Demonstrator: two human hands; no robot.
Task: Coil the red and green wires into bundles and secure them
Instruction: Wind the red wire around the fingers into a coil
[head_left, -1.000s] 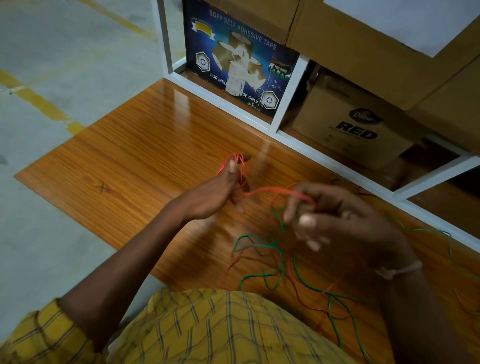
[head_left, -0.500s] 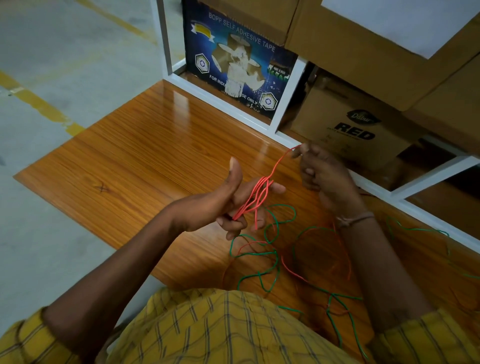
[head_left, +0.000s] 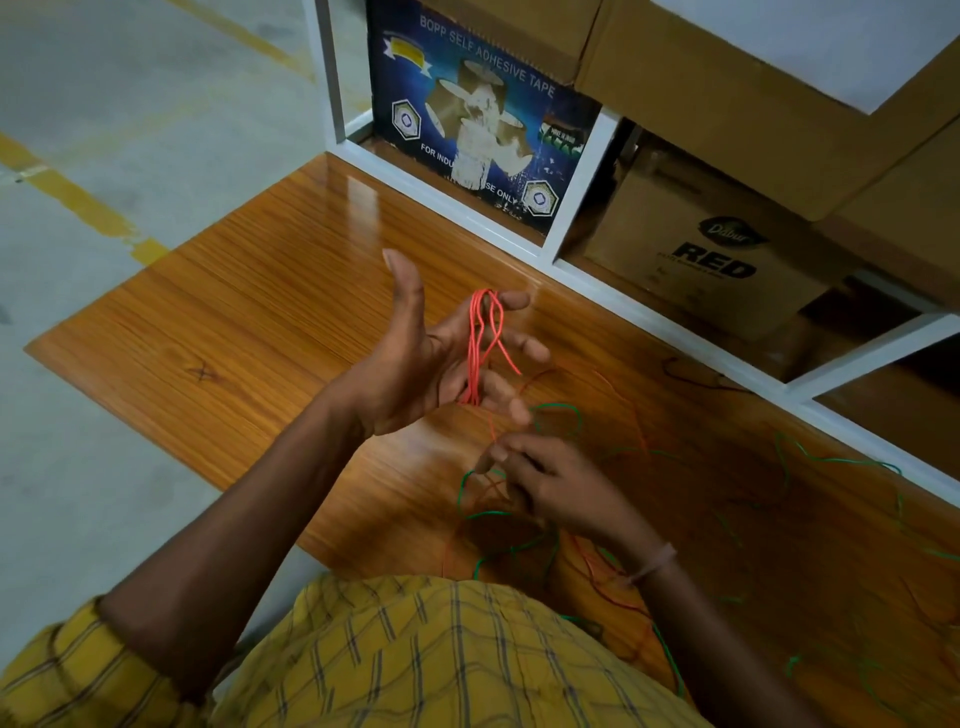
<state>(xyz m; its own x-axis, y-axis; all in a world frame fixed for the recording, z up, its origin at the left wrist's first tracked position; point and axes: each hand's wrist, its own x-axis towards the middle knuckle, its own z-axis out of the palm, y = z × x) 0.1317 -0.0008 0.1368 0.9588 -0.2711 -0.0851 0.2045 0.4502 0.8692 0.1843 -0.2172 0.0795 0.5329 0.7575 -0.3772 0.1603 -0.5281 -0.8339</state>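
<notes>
My left hand (head_left: 421, 358) is raised palm-up above the wooden table (head_left: 249, 338), fingers spread, with several loops of red wire (head_left: 480, 343) wound lengthwise around them from index fingertip to little finger. A loose red strand runs down from the coil to my right hand (head_left: 540, 478), which pinches it low over the table. The green wire (head_left: 558, 415) lies loose in tangled curves on the table under and to the right of my right hand, mixed with more slack red wire (head_left: 613, 577).
A white metal shelf frame (head_left: 576, 171) borders the table's far edge, holding a blue adhesive-tape carton (head_left: 467, 104) and brown cardboard boxes (head_left: 696, 260). Concrete floor with a yellow line (head_left: 78, 202) lies to the left. My yellow checked shirt (head_left: 415, 660) fills the bottom.
My right hand has come back from the far shelf edge down toward me with the red strand. My left hand has turned more upright, and the coil sits along its fingers.
</notes>
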